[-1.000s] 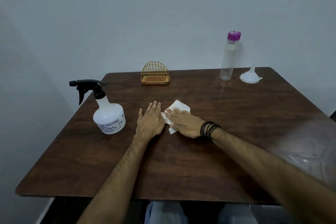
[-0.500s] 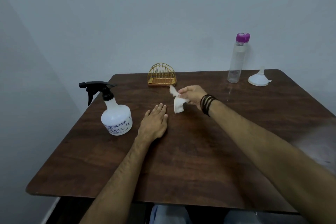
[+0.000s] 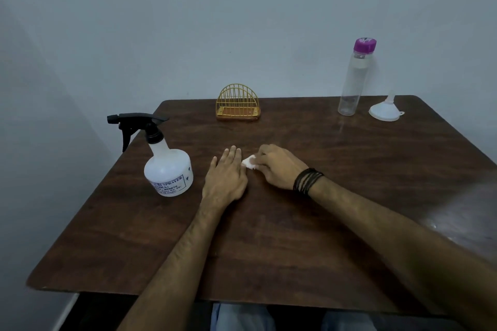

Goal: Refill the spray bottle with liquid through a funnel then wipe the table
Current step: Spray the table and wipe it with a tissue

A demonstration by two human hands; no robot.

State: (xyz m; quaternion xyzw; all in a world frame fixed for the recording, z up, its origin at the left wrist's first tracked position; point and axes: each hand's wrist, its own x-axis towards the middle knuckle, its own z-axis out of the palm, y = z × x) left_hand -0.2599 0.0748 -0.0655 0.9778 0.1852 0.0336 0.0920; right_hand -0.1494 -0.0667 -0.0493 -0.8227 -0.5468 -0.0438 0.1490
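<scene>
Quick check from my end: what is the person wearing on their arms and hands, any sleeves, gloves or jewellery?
Both forearms are bare as far as the view shows, with no sleeves and no gloves. The right hand has a stack of thin dark cord bracelets wrapped round its wrist. The left hand and its wrist carry nothing; no rings or watch show on either.

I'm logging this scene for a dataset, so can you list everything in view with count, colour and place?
dark brown wooden table: one, brown, fills the lower frame
white plastic spray bottle with black trigger: one, white and black, left side
gold wire napkin holder: one, gold, far edge centre
clear plastic bottle with purple cap: one, clear and purple, far right
white plastic funnel: one, white, upside down beside the clear bottle
white tissue: one, white, table centre
black wristbands: several, black, right wrist
left hand: flat on the table
right hand: grips the tissue
</scene>
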